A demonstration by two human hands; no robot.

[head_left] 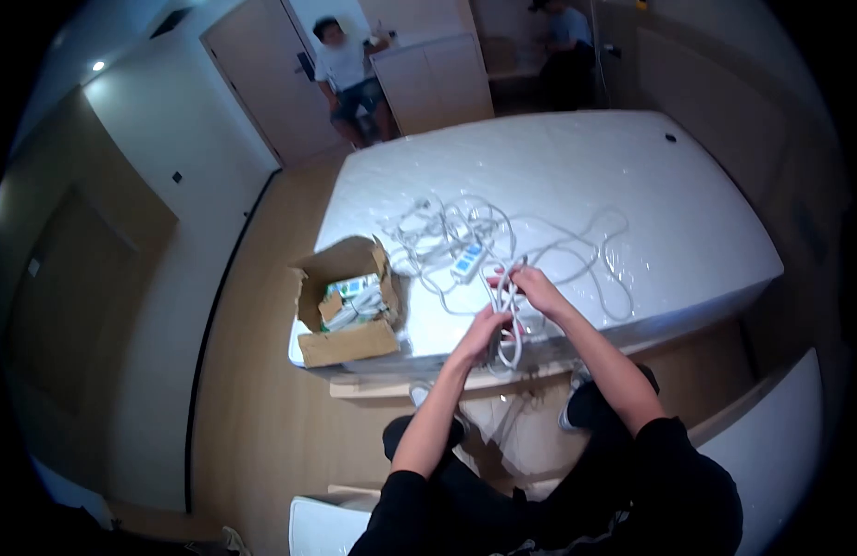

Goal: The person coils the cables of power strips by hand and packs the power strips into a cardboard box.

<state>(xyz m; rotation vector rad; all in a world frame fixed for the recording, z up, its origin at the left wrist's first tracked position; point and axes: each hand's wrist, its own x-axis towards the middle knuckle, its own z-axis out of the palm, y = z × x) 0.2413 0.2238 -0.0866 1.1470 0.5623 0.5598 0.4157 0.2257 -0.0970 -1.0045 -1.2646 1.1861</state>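
My left hand point(488, 332) is closed around the lower part of a looped bundle of white cable point(510, 350). Higher up on the same bundle, my right hand point(534, 286) grips the loops with its fingers bent. Just beyond my hands lies a white power strip point(467, 263) with blue patches. A loose tangle of white cord point(447, 224) spreads over the plastic-covered mattress point(558, 148) behind it, and more loops trail off to the right. Which cord runs to which end cannot be made out.
Left of my hands, an open cardboard box point(349, 347) on the mattress holds bundled white cables and a green-and-white package point(352, 285). One person point(345, 65) sits near the door, another point(565, 42) at the back right. A white padded surface point(771, 445) lies at my right.
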